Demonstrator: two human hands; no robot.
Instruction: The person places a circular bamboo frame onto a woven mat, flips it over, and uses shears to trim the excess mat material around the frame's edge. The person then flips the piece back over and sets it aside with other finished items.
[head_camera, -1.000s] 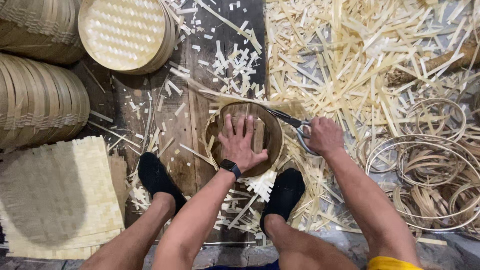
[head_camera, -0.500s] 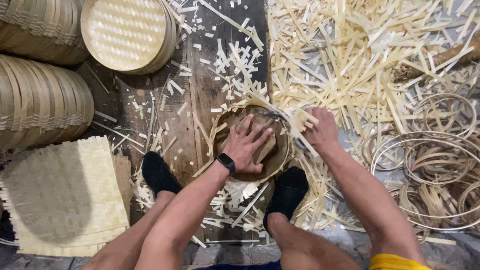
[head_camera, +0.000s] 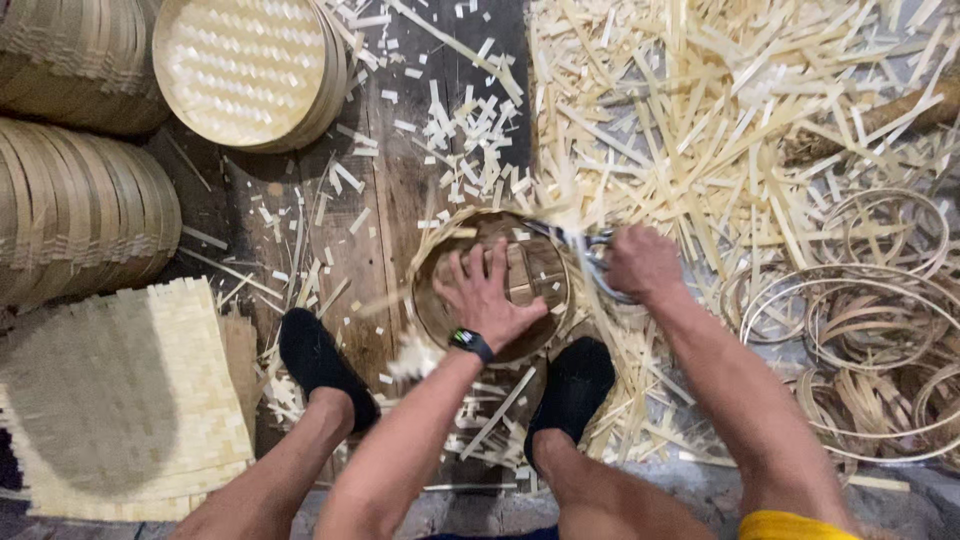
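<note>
Round bamboo tray (head_camera: 535, 275) lay on floor betw. my feet, under my left hand (head_camera: 487, 298), fingers spread flat on it. Right hand (head_camera: 640, 262) gripped scissors (head_camera: 585, 248) w/ blades at tray's upper rim.

At frame centre the left hand (head_camera: 487, 300) presses flat, fingers spread, on a round woven disc (head_camera: 530, 268) on the dark board (head_camera: 400, 180). The right hand (head_camera: 642, 262) grips scissors (head_camera: 585, 245) at the disc's right edge; the blades are blurred, probably cutting the rim. Two black shoes (head_camera: 325, 365) flank the disc below. Bamboo strips (head_camera: 720, 110) fill the upper right, hoops (head_camera: 870, 320) the right, stacked trays (head_camera: 245, 65) the upper left, a mat (head_camera: 120, 400) the lower left.
</note>
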